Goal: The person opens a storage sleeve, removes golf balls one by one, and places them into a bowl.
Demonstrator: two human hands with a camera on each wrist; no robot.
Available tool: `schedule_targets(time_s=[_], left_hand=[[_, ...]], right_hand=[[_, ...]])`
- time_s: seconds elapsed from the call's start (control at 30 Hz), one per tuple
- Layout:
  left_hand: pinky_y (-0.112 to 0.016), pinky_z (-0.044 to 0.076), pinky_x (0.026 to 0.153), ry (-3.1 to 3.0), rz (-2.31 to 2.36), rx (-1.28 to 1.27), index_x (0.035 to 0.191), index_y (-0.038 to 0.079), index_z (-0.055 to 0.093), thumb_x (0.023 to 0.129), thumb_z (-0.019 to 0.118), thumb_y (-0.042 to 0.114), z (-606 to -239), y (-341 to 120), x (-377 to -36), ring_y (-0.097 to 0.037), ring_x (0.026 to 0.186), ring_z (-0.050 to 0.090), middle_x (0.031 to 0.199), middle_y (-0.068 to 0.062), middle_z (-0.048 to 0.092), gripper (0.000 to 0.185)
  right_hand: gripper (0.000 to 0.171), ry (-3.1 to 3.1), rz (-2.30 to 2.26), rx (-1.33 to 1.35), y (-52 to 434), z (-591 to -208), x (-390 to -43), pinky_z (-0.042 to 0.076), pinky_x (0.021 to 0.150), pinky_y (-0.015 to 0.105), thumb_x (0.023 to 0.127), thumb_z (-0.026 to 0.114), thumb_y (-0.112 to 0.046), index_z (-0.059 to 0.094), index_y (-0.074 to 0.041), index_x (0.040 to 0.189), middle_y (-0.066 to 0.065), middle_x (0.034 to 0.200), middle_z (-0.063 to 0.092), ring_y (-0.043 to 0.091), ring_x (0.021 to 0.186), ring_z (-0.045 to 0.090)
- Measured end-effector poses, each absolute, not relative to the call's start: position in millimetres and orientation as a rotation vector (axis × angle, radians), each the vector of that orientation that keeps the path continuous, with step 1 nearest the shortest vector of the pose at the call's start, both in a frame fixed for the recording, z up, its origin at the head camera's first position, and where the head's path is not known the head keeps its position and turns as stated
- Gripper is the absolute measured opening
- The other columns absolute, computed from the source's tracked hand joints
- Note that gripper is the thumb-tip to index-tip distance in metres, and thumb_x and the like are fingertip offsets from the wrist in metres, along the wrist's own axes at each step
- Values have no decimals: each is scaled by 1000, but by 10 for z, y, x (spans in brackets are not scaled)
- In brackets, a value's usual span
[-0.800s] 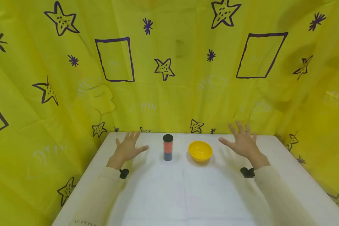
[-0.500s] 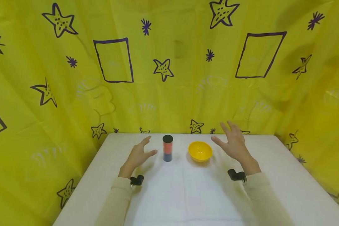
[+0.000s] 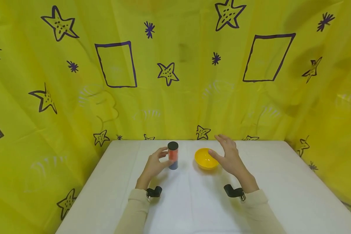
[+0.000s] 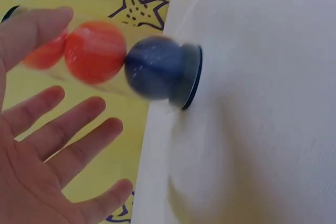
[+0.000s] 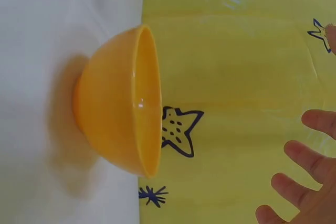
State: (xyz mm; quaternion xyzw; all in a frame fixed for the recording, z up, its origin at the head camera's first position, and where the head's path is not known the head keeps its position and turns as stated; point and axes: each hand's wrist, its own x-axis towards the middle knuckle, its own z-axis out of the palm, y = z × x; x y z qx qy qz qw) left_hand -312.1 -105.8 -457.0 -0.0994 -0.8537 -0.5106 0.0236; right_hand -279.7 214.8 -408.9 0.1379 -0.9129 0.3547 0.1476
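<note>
- Both hands have moved inward since the earlier head frames: left hand [image 3: 155, 163] was spread flat on the white table [image 3: 280, 182], now up against the clear plastic tube with black cap [image 3: 173, 155]; right hand [image 3: 228, 157] has come in from well right of the yellow plastic bowl [image 3: 205, 159] to just beside its right rim.
- Left fingers [image 4: 79, 129] loosely spread, curving toward the tube; thumb looks to touch its lower part, but the wrist view is blurred, so I cannot tell if it's a real grip.
- Right fingers [image 5: 310, 153] straight and spread, holding nothing, not touching the bowl.
- Tube stands upright mid-table, left of the bowl, apart from it.
- Risk: tube is tall and narrow; a sideways nudge from the thumb before the fingers close could tip it toward the bowl.
- Tube holds stacked balls: orange balls [image 4: 94, 51] over a dark blue ball [image 4: 152, 66]. Bowl looks empty.
</note>
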Motion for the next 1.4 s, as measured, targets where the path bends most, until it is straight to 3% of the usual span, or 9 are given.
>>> schedule_targets(time_s=[0.33, 0.63, 0.93, 1.4], left_hand=[[-62, 47, 106, -2649, -1560, -271, 139, 9, 58, 90, 79, 24, -4672, -904, -3140, -38, 126, 63, 130, -18, 70, 56], [-58, 48, 106, -2637, -1477, -252, 131, 10, 60, 90, 80, 22, -4714, -807, -3161, -36, 122, 64, 126, -16, 71, 47], [-61, 46, 107, -2683, -1373, -313, 124, 13, 60, 92, 78, 22, -4672, -804, -3128, -40, 127, 61, 130, -21, 69, 39], [-54, 48, 107, -2710, -1120, -572, 137, 18, 59, 89, 81, 28, -4565, -790, -3105, -33, 123, 64, 131, -10, 70, 54]], right_hand=[[66, -2628, 1016, 475, 2003, -4209, -2701, 22, 111, 77, 98, 68, -36, 44, -8, 153, 20, 160, 36, 47, 147, 24], [60, -2641, 1004, 484, 1967, -4219, -2692, 33, 109, 73, 97, 70, -33, 50, -9, 149, 20, 152, 46, 44, 139, 35], [58, -2639, 1007, 516, 1957, -4225, -2724, 37, 110, 67, 97, 71, -29, 51, -8, 148, 19, 148, 50, 42, 135, 41], [53, -2638, 1088, 518, 1948, -4183, -2721, 41, 110, 62, 97, 70, -26, 53, -7, 144, 17, 133, 62, 41, 127, 52]])
